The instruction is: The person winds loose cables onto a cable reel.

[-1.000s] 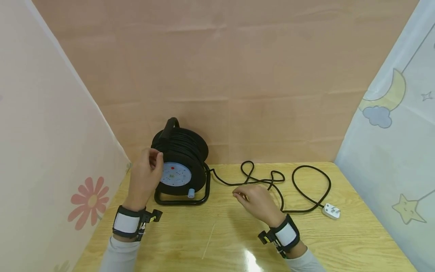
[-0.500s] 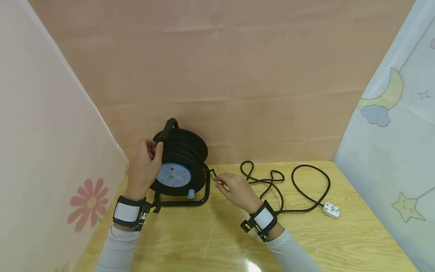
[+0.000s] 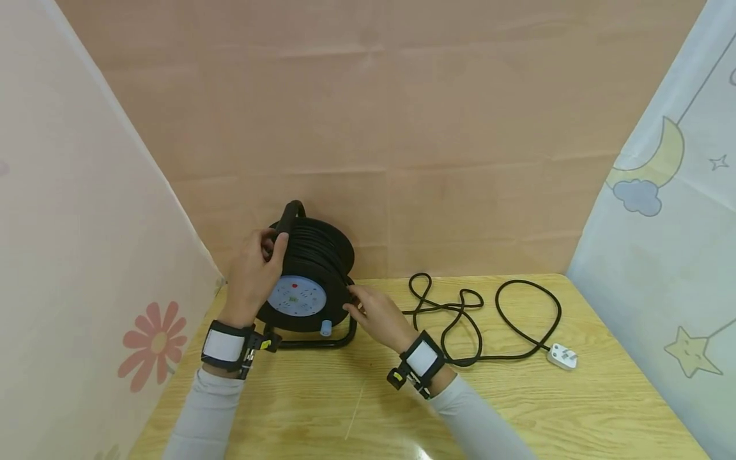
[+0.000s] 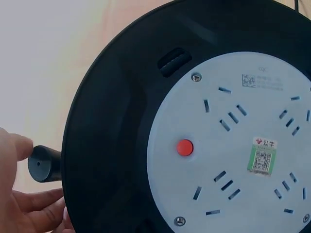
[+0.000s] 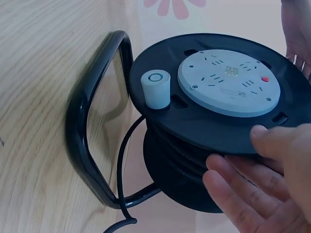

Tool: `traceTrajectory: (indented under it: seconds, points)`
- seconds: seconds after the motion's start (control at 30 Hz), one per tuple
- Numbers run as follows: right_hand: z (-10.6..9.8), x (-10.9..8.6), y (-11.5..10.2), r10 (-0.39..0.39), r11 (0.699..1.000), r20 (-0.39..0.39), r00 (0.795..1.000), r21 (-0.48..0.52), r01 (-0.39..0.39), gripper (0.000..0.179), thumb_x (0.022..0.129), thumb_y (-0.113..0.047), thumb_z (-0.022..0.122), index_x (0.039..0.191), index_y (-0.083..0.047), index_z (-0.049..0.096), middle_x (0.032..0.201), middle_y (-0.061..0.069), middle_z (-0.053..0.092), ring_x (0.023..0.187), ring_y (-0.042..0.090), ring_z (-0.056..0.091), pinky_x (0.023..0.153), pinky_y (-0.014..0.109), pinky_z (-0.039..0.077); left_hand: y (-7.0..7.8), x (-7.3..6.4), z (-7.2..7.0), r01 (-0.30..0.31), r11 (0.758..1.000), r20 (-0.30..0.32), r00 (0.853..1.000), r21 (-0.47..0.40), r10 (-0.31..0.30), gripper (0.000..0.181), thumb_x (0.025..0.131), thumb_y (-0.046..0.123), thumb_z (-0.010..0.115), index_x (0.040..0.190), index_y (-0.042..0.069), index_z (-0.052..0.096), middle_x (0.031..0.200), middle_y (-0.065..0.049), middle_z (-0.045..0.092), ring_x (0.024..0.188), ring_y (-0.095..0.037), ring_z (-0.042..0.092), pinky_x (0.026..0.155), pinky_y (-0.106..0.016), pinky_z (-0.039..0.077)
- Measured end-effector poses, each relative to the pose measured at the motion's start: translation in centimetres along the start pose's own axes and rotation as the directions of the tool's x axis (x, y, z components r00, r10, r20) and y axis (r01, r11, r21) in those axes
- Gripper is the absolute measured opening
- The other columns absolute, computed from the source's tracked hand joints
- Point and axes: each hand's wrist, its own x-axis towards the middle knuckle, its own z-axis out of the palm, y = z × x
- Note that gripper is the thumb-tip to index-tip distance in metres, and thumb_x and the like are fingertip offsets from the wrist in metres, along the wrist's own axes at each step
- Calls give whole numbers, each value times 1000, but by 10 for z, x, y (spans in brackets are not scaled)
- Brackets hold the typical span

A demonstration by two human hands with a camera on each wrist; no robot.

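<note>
A black cable reel [image 3: 319,255] with a pale blue socket face [image 3: 297,296] stands on a tubular frame [image 5: 77,114] at the back left. My left hand [image 3: 253,275] is at its black carry handle [image 4: 44,164]. In the left wrist view the thumb touches the handle's end, and the other fingers reach below it, partly behind the rim. My right hand [image 3: 376,316] is at the reel's right side. The right wrist view has its thumb by the rim and its loosely bent fingers beside the wound cable [image 5: 177,153]. Their exact contact is unclear.
Loose black cable [image 3: 477,332] lies in loops across the right of the wooden table [image 3: 368,409], ending in a white plug [image 3: 561,356]. A pale winding knob [image 5: 156,90] sticks out from the reel. Fabric-covered walls [image 3: 397,128] rise behind and at both sides.
My right hand has moved left and slightly up from above the table to the reel's side. The left hand has risen and shifted right to the handle. The reel stays in place.
</note>
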Motion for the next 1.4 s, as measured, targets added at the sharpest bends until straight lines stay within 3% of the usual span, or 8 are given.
traceTrajectory:
  seconds: [0.3,0.47,0.67,1.4]
  points:
    - [2,5,-4,27,999,-63,998,-18,-28,8,97,-17,59,102,-10,60,87,-2,68,71,3,60,56,18,49,5,2,5,-16,1000,-25,1000,12,17,56,96,49,53,119,-2,60,85,-11,56,75,-24,53,62,-40,44]
    - [4,5,-4,6,1000,-87,996,-13,-7,7,96,-12,59,101,-8,60,88,2,69,73,5,63,55,13,49,6,1,6,-49,999,-53,997,12,50,47,97,43,54,113,0,64,80,-9,55,72,-23,51,60,-38,41]
    - [3,3,-7,-16,1000,-99,995,10,17,6,96,-9,58,101,-6,59,83,3,69,61,2,61,48,12,46,6,0,8,-91,996,-79,993,-4,90,42,97,39,56,109,-1,65,78,-10,57,73,-23,51,61,-39,42]
    - [-8,-8,-15,-10,1000,-72,997,-21,8,6,98,-12,55,99,-6,58,78,0,66,59,-1,58,47,11,43,18,-6,8,-130,991,-94,987,-13,128,40,97,36,58,106,-1,66,74,-10,55,69,-23,49,59,-38,39]
